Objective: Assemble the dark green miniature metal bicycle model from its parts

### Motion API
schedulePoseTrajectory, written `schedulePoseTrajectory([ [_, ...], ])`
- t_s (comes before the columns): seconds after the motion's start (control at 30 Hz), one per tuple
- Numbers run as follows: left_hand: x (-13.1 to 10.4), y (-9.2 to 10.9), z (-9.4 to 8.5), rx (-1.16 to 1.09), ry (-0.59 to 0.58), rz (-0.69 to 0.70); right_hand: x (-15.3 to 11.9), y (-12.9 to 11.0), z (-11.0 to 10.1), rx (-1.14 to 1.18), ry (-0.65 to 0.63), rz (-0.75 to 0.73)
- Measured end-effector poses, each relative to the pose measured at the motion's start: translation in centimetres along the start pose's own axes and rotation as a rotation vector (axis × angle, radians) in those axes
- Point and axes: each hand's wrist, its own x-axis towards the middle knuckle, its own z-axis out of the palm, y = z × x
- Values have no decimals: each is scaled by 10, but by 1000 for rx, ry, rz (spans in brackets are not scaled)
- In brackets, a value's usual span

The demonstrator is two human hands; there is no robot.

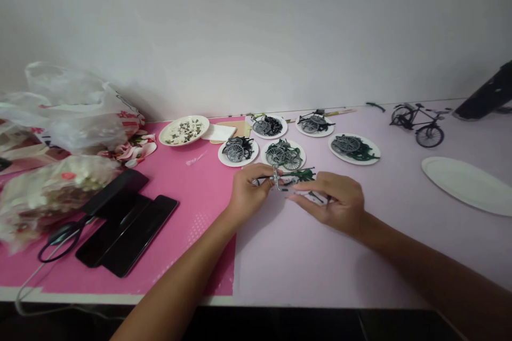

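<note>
My left hand [252, 186] pinches a toy bicycle frame [303, 175], dark green with silver handlebars [276, 177] standing up by the fingertips. The frame points right, toward my right hand [338, 200]. That hand is curled, its thumb and index fingertips close together just below the frame. A thin dark piece shows in the gap between thumb and fingers; I cannot make out what it is. Just behind my hands, a small plate [303, 155] carries grey spoked wheels and green parts.
More parts plates [256, 155] stand behind. An assembled toy bicycle [418, 121] and an oval white plate [472, 184] are at right. At left lie a bowl of small pieces [163, 138], a black phone [140, 234], scissors [60, 240] and plastic bags [72, 112].
</note>
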Motion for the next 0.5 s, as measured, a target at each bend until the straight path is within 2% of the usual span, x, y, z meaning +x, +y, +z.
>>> schedulePoseTrajectory([
  [0.1, 0, -1, 0, -7, -2, -12, 7, 3, -6, -50, 56, 10],
  [0.3, -2, 2, 3, -32, -65, -25, 7, 10, -4, -114, -175, 36],
  [0.5, -4, 7, 5, -58, -147, -34, 4, 7, -2, -69, -271, 53],
])
